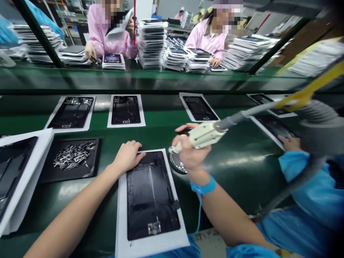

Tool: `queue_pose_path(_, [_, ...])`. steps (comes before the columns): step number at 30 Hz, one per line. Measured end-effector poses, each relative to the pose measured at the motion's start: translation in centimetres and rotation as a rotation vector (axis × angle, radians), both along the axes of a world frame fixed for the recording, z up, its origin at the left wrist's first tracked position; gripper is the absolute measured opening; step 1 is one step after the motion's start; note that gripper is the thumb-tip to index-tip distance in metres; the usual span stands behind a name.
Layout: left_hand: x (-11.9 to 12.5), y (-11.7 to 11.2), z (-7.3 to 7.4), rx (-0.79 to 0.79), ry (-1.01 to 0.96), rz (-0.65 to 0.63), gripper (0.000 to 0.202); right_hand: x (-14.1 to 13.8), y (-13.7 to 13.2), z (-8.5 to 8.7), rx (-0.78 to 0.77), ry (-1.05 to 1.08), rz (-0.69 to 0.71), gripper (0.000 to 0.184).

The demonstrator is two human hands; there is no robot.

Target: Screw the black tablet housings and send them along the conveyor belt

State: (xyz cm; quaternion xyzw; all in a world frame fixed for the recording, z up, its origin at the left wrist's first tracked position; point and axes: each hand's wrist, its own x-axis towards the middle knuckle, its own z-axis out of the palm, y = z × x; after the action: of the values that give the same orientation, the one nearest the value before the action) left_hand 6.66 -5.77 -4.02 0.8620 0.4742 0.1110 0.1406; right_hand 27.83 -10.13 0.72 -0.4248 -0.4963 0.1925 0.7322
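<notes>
A black tablet back panel (150, 195) lies in a white tray (122, 229) on the green belt in front of me. My left hand (127, 154) rests with curled fingers on the tray's top left corner, touching the panel's edge. My right hand (189, 152) is wrapped round a cream electric screwdriver (205, 134) hanging on a cable, its tip pointing left toward the panel's top right corner. A blue wrist strap (204, 187) circles my right wrist. Beneath that hand sits a small round perforated metal dish (176, 163).
A black tray of loose small metal parts (72, 156) lies left of the panel. A white tray stack (18, 172) stands at far left. More panels in white trays (125, 110) ride the belt behind. Two people in pink sit opposite among stacked trays (151, 43). A co-worker's blue sleeve (309, 179) is at right.
</notes>
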Motion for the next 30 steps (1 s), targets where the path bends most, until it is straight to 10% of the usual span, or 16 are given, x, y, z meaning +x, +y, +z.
queue_pose_path(6, [0.9, 3.0, 0.4, -0.155, -0.079, -0.079, 0.017, 5.7, 1.1, -1.9, -0.022, -0.055, -0.187, 0.022])
queue_pose_path(30, [2.6, 5.2, 0.0, -0.015, 0.043, -0.066, 0.018, 5.8, 1.9, -2.4, -0.052, -0.017, -0.199, 0.022])
